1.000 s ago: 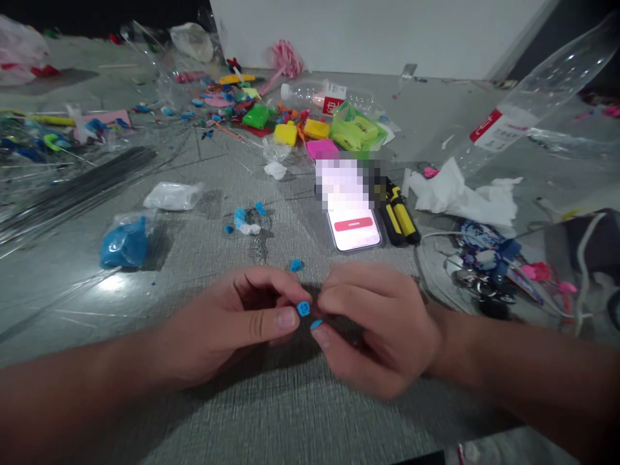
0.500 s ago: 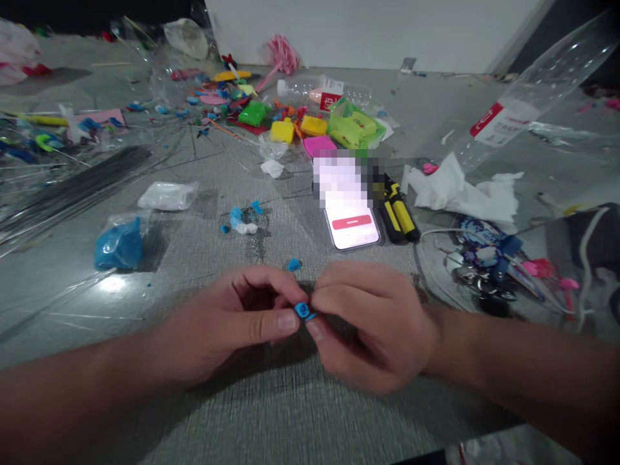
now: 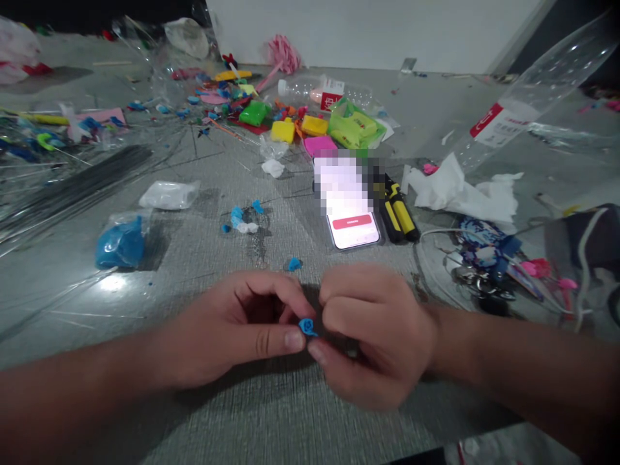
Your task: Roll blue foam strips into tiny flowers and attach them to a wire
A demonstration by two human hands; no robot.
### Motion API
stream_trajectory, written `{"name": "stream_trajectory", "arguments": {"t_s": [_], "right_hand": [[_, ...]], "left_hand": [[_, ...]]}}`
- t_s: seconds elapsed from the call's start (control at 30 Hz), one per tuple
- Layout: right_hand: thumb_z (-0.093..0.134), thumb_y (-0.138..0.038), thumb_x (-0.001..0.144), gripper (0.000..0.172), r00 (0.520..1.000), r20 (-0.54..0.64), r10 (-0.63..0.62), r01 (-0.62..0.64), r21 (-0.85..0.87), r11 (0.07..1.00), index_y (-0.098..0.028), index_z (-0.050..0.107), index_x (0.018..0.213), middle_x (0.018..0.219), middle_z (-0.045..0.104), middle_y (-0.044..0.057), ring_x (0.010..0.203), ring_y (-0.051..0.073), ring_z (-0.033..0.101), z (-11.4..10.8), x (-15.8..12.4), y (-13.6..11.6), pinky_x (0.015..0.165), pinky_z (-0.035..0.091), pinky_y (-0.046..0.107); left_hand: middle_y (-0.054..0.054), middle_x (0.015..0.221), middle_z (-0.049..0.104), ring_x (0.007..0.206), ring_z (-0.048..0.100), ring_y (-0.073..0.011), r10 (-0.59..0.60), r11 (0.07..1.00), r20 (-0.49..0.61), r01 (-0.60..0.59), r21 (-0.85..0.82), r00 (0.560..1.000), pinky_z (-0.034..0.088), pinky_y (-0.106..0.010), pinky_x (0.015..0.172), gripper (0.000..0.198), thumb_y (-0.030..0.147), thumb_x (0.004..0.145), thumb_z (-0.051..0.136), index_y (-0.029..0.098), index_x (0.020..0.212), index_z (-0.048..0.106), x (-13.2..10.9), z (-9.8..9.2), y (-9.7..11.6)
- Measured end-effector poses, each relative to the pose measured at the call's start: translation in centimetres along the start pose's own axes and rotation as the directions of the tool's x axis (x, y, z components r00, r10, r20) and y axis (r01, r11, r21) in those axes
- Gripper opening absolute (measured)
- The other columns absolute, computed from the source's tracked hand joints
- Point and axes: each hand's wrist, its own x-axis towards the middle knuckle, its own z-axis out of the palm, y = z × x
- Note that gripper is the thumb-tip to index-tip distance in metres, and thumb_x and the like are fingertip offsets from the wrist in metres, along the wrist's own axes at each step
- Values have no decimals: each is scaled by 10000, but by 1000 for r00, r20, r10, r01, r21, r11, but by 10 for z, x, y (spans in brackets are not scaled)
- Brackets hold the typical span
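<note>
A small blue clay rose [image 3: 307, 326], with curled petals, is pinched between the thumb and forefinger of my left hand [image 3: 242, 326]. My right hand [image 3: 378, 329] is closed beside it, fingers curled in, and its thumb tip meets the rose's lower right edge. Just beyond the hands lies a loose scrap of blue clay [image 3: 294, 264]. Farther off are blue and white clay bits [image 3: 237, 217]. To the left sits a lump of blue clay in clear wrap [image 3: 119, 243], with a white wrapped packet [image 3: 169, 195] behind it.
A lit phone [image 3: 356, 226] lies past my right hand, next to yellow-and-black handled pliers [image 3: 401, 216]. Crumpled tissue [image 3: 445, 187], a leaning plastic bottle [image 3: 504, 123] and a corded bundle of keys [image 3: 489, 278] are at right. Thin wires [image 3: 82, 187] spread at left; coloured clay packs [image 3: 283, 131] lie behind.
Both hands and the blue rose have come slightly nearer to me. My right forefinger has drawn back from the rose, showing more of its spiral top.
</note>
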Motion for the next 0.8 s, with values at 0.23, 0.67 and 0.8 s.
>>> {"name": "stream_trajectory", "arguments": {"t_s": [0.23,0.67,0.8], "right_hand": [[599,-238,830,295,999,-18,-35,35,0,999,-242,364,652,581,409,-39,529,130,364,2,-2,1,485,267,333],[566,-219,898,306,999,39,-27,28,-47,999,-241,412,635,616,415,-36,569,141,370,0,-3,0,511,302,338],[583,-213,889,320,999,47,-25,26,-39,999,-239,402,627,615,403,-36,576,139,360,-1,-3,0,512,297,340]], "left_hand": [[-33,886,655,854,641,-182,12,1000,38,-12,-2,999,557,-333,788,83,263,864,790,239,936,757,-1,0,1],[-64,974,699,904,666,-175,44,997,105,-36,-75,994,556,-284,801,100,246,884,772,203,974,765,2,2,3],[-63,992,694,903,662,-174,25,996,102,-16,-85,994,558,-279,793,107,238,895,759,213,999,759,0,1,3]]}}
